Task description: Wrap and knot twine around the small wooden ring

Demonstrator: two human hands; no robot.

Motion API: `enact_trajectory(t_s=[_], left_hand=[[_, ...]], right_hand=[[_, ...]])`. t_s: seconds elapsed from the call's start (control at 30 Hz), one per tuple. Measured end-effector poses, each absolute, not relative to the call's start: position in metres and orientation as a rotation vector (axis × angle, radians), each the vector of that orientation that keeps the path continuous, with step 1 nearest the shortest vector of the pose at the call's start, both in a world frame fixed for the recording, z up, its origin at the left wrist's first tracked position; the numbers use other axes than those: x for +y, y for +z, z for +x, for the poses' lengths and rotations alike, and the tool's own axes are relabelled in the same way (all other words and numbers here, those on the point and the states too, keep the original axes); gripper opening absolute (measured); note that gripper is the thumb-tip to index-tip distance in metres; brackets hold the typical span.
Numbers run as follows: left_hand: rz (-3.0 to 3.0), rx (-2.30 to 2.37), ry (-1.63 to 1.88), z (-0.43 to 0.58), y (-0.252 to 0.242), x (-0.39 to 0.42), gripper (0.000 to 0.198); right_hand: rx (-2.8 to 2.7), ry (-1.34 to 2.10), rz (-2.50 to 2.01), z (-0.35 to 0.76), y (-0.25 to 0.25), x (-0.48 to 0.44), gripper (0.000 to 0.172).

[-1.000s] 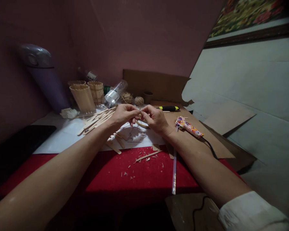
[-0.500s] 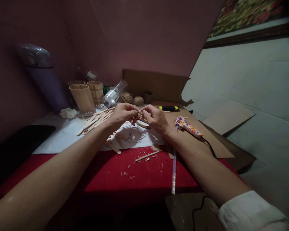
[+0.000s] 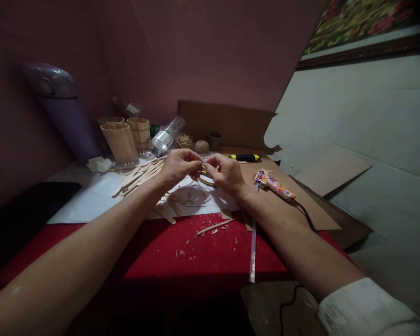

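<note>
My left hand (image 3: pixel 184 164) and my right hand (image 3: pixel 224 171) meet fingertip to fingertip above the white paper (image 3: pixel 94 196). Both pinch at something small between them, too little to make out. Just below and behind the fingers, a round ring-like item (image 3: pixel 208 181) lies on the paper, partly covered by my right hand. To the left of my left hand is a pile of wooden craft sticks (image 3: pixel 140 175). A few more sticks (image 3: pixel 166 212) lie under my left wrist. Right of my right hand rests a flower-patterned glue gun (image 3: pixel 275 185) with a clear glue stick (image 3: pixel 253 252) near it.
Stick-built cups (image 3: pixel 118 142), a plastic bottle (image 3: pixel 166 137) and a twine ball (image 3: pixel 202 147) stand at the back. A yellow-black cutter (image 3: pixel 245 157) lies on cardboard (image 3: pixel 311 217). Wood scraps (image 3: pixel 215 227) litter the red cloth (image 3: pixel 150 252). A purple flask (image 3: pixel 65 114) stands left.
My fingertips have drawn slightly closer together, and the right hand has shifted a little. Everything else on the table stays as it was.
</note>
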State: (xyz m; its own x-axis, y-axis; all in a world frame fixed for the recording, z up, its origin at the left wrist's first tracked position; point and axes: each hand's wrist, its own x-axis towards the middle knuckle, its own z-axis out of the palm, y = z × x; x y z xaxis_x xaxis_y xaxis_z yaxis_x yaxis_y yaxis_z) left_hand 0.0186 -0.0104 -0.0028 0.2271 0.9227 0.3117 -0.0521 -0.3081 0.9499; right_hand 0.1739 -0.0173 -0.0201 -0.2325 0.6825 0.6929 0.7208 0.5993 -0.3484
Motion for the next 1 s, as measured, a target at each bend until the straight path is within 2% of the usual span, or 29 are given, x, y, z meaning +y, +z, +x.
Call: enact_trajectory(t_s=[0.73,1.0], left_hand=[[1.628,0.903,1.218,0.0207,-0.0061,-0.0126,0.003],[1.622,0.916,1.192,0.0214,-0.0057,-0.0116,0.005]], right_hand=[[-1.949,-0.101,-1.159,0.1727,-0.0213,-0.0147,0.01],[-1.93,-0.237,-1.26,0.1685,-0.0206,-0.0194,0.011]])
